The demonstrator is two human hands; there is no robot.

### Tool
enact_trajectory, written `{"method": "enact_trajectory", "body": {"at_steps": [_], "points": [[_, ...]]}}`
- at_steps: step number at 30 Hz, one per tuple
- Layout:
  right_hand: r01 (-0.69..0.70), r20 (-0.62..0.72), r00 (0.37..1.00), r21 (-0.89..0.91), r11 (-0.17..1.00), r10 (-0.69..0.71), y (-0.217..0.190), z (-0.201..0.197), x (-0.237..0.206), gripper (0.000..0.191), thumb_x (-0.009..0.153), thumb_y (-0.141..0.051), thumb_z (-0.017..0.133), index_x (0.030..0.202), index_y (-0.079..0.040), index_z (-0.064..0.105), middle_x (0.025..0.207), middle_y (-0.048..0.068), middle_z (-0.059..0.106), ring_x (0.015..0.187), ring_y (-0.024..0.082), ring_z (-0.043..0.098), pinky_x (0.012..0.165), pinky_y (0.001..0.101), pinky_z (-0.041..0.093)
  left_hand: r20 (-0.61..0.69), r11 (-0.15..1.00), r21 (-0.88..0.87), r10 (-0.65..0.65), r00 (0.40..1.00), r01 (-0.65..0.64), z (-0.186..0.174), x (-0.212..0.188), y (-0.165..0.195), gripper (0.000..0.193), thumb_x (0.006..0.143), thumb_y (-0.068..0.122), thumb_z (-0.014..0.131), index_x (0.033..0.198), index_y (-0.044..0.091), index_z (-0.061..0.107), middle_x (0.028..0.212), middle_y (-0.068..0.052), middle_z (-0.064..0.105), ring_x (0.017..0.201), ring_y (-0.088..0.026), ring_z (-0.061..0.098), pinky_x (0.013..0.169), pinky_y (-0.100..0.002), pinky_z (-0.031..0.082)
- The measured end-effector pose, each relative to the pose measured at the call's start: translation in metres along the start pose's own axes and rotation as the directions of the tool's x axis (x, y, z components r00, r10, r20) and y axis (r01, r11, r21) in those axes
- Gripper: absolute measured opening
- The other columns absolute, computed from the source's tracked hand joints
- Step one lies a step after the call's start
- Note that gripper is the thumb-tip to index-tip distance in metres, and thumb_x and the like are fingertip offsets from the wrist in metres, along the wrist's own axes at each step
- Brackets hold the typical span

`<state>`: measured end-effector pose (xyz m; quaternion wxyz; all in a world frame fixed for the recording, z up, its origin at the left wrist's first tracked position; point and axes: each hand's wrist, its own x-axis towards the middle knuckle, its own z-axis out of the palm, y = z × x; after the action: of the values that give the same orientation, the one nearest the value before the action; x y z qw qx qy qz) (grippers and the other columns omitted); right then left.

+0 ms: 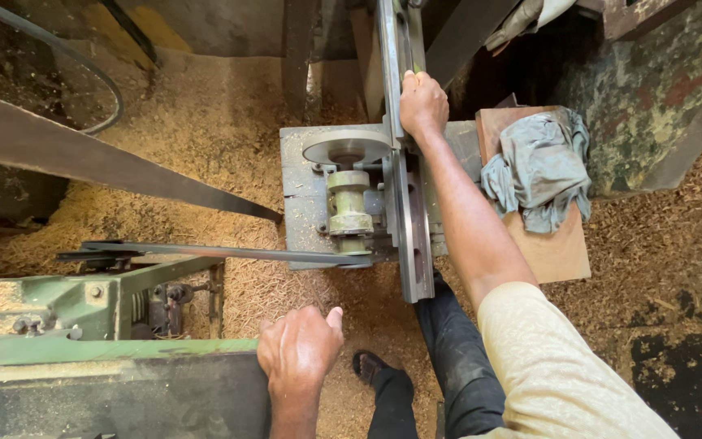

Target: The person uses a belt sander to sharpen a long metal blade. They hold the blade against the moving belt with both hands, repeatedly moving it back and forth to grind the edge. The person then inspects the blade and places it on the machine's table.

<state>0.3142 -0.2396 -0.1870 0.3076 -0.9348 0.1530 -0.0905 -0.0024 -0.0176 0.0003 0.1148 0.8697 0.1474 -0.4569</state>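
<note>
My right hand (422, 104) is stretched forward and closed around a thin green-tipped lever or rod beside the upright steel rail (406, 211) of a small grey machine (302, 187). That machine carries a flat round disc (345, 148) and a green spindle with a pulley (348, 203). My left hand (298, 348) rests, fingers curled, on the corner of a large green machine bed (107, 349) near me. A dark drive belt (205, 252) runs from the pulley off to the left.
Sawdust (205, 122) covers the floor all around. A wide belt (107, 167) crosses diagonally at left. A grey cloth (539, 167) lies on a wooden board (554, 252) at right. My sandalled foot (370, 366) and dark trouser leg stand below the machine.
</note>
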Motion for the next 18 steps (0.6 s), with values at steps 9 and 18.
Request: {"method": "enact_trajectory", "body": {"at_steps": [9,18], "points": [[0.016,-0.015,1.0,-0.003,1.0,-0.016,0.004,0.002,-0.004,0.045,0.101,-0.043,0.047,0.091,-0.004,0.067,0.102,0.021,0.07,0.1,0.045,0.064,0.086,0.0557,0.047,-0.092,1.0,-0.016,0.015,0.996,-0.017,0.004,0.002,-0.002,0.056,0.099,0.054,0.052,0.091,0.005,0.079,0.092,-0.018,0.075,0.091,-0.033,0.073,0.105,-0.047,0.041],[-0.009,0.001,1.0,-0.006,1.0,0.009,0.0,-0.006,-0.013,0.044,0.101,-0.043,0.048,0.09,-0.005,0.067,0.101,0.022,0.07,0.099,0.046,0.064,0.084,0.0561,0.047,-0.126,1.0,-0.013,0.02,0.992,-0.022,0.006,0.003,-0.002,0.055,0.098,0.053,0.053,0.093,0.005,0.079,0.094,-0.019,0.075,0.093,-0.035,0.072,0.101,-0.047,0.044]]}}
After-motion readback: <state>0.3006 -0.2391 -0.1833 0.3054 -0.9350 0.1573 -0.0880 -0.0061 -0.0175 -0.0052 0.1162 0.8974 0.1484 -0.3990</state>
